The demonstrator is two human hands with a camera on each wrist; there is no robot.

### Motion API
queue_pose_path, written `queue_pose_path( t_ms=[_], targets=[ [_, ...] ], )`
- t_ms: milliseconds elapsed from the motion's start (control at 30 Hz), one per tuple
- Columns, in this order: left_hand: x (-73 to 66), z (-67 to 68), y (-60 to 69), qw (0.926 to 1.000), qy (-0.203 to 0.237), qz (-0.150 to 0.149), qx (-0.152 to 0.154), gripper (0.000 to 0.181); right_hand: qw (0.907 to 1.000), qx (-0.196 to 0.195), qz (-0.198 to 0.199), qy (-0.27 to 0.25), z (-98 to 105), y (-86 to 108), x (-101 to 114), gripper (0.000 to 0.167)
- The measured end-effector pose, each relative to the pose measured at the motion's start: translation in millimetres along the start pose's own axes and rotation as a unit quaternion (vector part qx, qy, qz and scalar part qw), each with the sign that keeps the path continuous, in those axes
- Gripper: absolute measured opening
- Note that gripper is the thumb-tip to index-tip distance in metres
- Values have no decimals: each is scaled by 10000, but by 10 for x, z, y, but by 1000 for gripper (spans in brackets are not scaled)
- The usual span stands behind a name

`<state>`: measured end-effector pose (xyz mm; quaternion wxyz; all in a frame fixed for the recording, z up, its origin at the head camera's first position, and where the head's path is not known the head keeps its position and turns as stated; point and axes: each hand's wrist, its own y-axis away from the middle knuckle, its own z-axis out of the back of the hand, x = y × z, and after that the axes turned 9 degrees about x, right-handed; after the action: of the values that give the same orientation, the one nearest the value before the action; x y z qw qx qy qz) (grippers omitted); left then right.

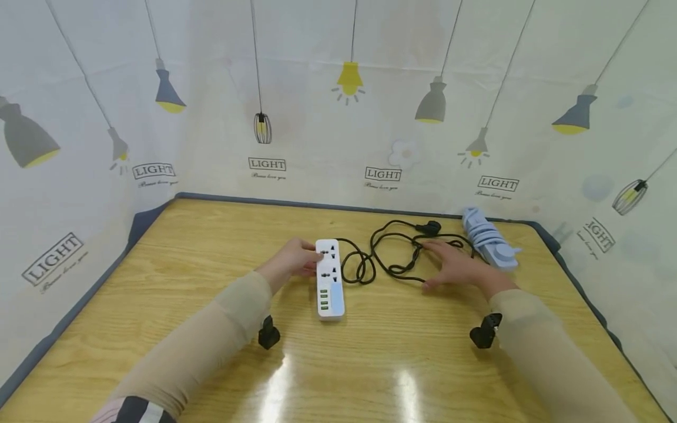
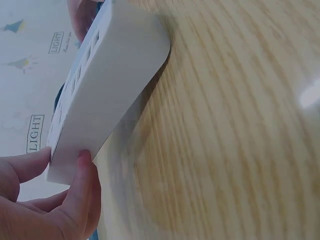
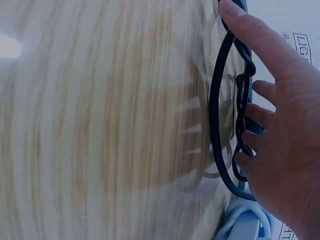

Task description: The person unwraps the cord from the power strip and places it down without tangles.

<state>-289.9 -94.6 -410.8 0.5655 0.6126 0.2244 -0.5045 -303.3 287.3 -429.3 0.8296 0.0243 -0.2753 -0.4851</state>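
A white power strip (image 1: 330, 279) with sockets and green USB ports lies lengthwise in the middle of the table. My left hand (image 1: 293, 258) pinches its far-left edge; in the left wrist view, the thumb and fingers grip one end of the strip (image 2: 105, 70), which appears slightly tilted. From the strip's far end, a black cord (image 1: 396, 271) runs right in loose loops to a black plug (image 1: 431, 228). My right hand (image 1: 457, 267) hovers at the cord's right loops, fingers spread. In the right wrist view, its thumb overlaps the cord (image 3: 216, 115); whether it touches is unclear.
Beyond the right hand, near the table's back right corner, lies a second, pale blue-white power strip (image 1: 489, 238) with its cord wound around it. A light curtain (image 1: 317, 135) printed with lamps rises behind the wooden table (image 1: 359, 364), along its dark back edge.
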Motion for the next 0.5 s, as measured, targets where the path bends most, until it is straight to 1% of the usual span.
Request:
queue_pose_path(
  t_ms=[100, 167, 400, 500],
  targets=[
    [30, 59, 11, 9999, -34, -33, -91, 51, 9998, -93, 35, 190, -23, -80, 28, 107],
    [51, 110, 25, 9999, 7, -68, -154, 51, 9995, -178, -12, 274, -47, -127, 60, 105],
    [109, 300, 106, 9980, 552, -235, -185, 53, 9978, -570, -282, 206, -160, -260, 269, 101],
    [120, 376, 133, 9970, 682, -281, -246, 54, 9966, -716, -388, 129, -210, -322, 348, 100]
  ],
)
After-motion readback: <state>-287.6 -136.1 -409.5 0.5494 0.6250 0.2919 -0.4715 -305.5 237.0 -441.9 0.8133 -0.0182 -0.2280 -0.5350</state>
